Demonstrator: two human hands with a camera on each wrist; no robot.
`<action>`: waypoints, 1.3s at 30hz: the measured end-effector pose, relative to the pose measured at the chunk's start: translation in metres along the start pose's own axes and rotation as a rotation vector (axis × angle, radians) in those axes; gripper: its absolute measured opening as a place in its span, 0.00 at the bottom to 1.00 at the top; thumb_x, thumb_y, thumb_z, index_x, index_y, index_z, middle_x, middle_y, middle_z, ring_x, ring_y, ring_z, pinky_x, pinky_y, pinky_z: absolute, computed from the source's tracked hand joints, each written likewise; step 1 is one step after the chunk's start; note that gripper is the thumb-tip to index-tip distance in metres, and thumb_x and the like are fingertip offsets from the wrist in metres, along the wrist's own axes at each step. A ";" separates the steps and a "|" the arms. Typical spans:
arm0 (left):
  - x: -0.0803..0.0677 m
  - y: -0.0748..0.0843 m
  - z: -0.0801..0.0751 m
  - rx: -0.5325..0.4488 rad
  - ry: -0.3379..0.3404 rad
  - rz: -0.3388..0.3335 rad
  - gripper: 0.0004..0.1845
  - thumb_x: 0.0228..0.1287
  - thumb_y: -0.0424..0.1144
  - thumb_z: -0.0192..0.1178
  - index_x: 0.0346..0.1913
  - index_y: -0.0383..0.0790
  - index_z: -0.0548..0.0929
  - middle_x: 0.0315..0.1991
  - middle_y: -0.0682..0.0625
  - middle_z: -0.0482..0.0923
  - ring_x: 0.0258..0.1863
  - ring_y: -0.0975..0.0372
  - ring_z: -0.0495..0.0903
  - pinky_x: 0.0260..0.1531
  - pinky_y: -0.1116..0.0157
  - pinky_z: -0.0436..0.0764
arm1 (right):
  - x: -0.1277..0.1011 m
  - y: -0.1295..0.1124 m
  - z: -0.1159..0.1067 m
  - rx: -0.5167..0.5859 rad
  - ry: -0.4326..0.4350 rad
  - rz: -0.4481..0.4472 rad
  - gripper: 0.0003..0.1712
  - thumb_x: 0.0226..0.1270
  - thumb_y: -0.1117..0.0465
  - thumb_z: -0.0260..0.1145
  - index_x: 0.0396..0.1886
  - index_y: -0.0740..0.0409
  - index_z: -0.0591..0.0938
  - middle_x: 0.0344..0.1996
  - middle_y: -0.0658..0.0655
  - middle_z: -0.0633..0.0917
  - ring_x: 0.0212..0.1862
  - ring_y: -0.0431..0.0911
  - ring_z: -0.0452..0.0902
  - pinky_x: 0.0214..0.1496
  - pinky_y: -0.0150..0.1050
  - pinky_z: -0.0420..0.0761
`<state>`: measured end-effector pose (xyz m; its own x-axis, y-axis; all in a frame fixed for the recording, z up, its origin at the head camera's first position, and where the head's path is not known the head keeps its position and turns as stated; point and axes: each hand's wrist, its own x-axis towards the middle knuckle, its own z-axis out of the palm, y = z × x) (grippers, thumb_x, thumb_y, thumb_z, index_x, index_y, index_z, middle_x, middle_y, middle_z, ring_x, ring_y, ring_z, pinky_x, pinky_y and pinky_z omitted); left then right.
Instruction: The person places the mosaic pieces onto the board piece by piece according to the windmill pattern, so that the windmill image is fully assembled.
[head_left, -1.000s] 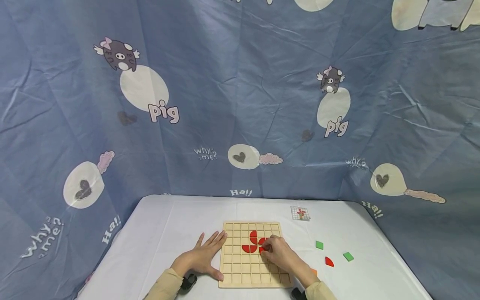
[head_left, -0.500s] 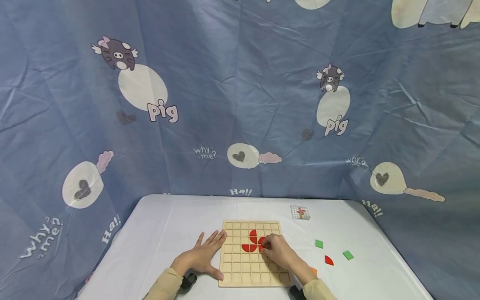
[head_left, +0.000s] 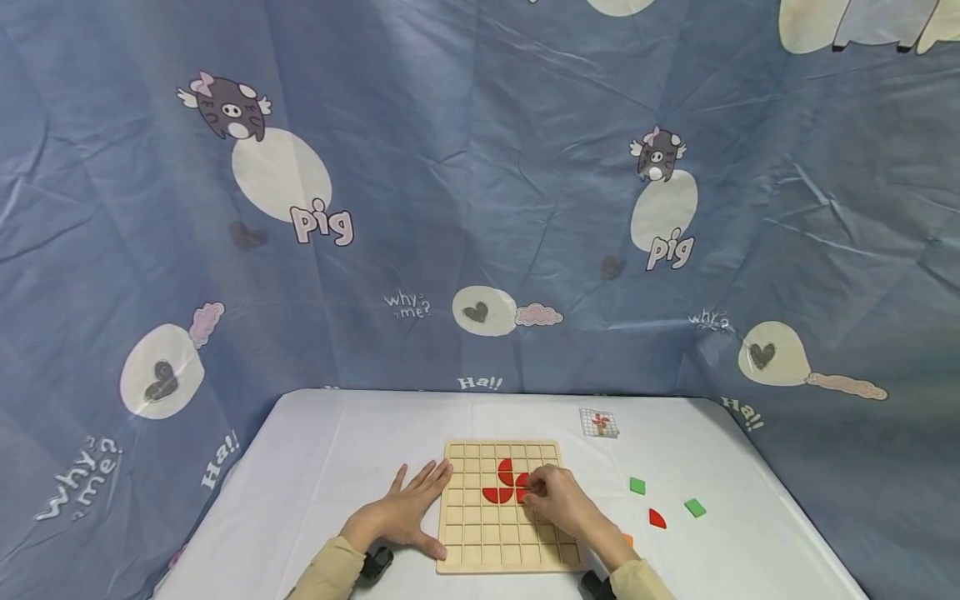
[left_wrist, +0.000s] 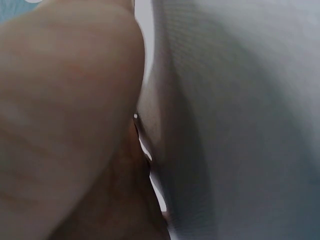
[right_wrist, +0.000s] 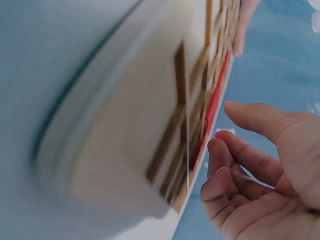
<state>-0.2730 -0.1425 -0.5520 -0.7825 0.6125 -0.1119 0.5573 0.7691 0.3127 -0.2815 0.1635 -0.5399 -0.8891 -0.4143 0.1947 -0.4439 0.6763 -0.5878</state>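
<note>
Filling the upper two thirds of the head view: blue printed cloth backdrop with pig and heart motifs. Below it, lower centre: white table. On the table, lower centre: wooden grid board, lying flat, with red quarter-circle pieces seated in its upper middle cells. Left hand, left of the board: flat, fingers spread, fingertips touching the board's left edge. Right hand, on the board's right half: fingers curled, tips pressing on the rightmost red piece; whether they pinch it cannot be told. Right of the board, loose on the table: two green squares, one red quarter-circle, one orange piece half hidden behind the right forearm. Above the board's upper right corner: small pattern card.
</note>
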 end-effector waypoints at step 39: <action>0.002 -0.001 0.002 -0.002 -0.004 -0.012 0.68 0.31 0.77 0.56 0.72 0.41 0.40 0.73 0.46 0.36 0.71 0.50 0.36 0.62 0.39 0.31 | -0.102 0.102 -0.106 -0.160 0.058 0.510 0.15 0.41 0.65 0.72 0.30 0.63 0.78 0.26 0.52 0.76 0.30 0.43 0.72 0.32 0.39 0.75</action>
<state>-0.2751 -0.1418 -0.5543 -0.7879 0.6040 -0.1199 0.5475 0.7762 0.3128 -0.2481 0.3395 -0.5369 -0.9990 0.0224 -0.0388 0.0386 0.8693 -0.4928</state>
